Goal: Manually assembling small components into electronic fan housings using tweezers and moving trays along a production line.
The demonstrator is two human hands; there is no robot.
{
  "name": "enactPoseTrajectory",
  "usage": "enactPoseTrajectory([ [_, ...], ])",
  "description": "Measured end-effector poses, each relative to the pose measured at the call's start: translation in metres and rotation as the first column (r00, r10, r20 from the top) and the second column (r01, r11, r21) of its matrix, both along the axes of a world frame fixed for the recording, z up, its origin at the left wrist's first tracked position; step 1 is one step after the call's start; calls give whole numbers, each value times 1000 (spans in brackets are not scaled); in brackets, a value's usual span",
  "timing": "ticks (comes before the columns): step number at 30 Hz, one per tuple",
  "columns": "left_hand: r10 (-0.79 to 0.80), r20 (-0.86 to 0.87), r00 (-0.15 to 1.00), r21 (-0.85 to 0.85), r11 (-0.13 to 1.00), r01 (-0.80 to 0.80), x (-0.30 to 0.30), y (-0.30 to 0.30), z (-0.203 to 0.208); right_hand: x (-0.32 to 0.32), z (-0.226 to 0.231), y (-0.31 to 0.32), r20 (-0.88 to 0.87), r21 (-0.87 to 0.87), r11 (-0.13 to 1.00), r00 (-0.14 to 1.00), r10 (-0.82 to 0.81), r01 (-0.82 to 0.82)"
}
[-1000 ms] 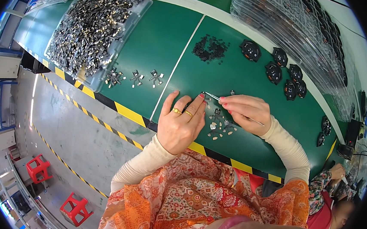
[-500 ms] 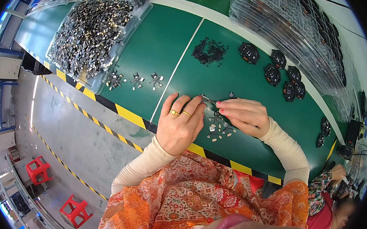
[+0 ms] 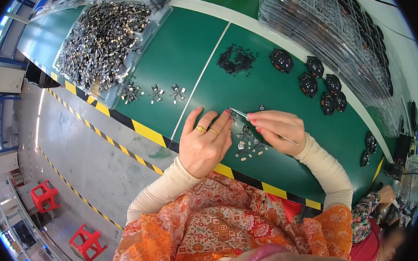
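Note:
My right hand (image 3: 284, 132) grips thin metal tweezers (image 3: 237, 112) between thumb and fingers, their back end sticking out past the palm. Their tips meet a tiny dark part (image 3: 229, 109) pinched at the fingertips of my left hand (image 3: 203, 145); it is too small to make out fully. On the green table just under my hands lies a loose group of small black and silver parts with pale tabs (image 3: 249, 146). One small black square part (image 3: 262, 107) rests beyond my right fingers.
A clear bin (image 3: 111, 101) heaped with tiny metallic parts stands at the left; small clusters (image 3: 155, 93) lie beside it. Farther off are a scatter of tiny black pieces (image 3: 236, 59), several round black housings (image 3: 281, 61) and stacked clear trays (image 3: 329, 32). Another person's hand (image 3: 387, 195) shows at right.
The tweezers have turned in my right hand, so their back end now shows below the fingers. My left hand has barely moved.

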State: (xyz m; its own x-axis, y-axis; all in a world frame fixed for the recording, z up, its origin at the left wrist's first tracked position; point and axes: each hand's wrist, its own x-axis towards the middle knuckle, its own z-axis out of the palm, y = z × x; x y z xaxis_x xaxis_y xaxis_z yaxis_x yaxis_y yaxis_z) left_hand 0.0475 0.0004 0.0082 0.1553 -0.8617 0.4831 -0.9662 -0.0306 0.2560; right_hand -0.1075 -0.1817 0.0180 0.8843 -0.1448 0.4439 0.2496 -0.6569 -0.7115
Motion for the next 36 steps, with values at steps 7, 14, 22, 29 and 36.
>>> enactPoseTrajectory([
  [7,-7,8,1000,3,1000,7,1,-1,0,1,-2,-1,17,-16,999,999,36,-36],
  [14,-9,-5,1000,-9,1000,9,1,0,0,3,-1,0,4,-1,998,998,59,-59],
  [22,-87,-67,994,-37,996,85,16,-4,1,0,-3,-1,31,21,1000,999,21,-21],
  [29,-78,-18,997,-33,996,78,13,-4,5,3,-5,0,33,28,999,999,27,-28],
  [36,-75,-72,995,-62,996,71,14,-4,2,-2,-7,0,-5,42,997,998,60,-59],
])
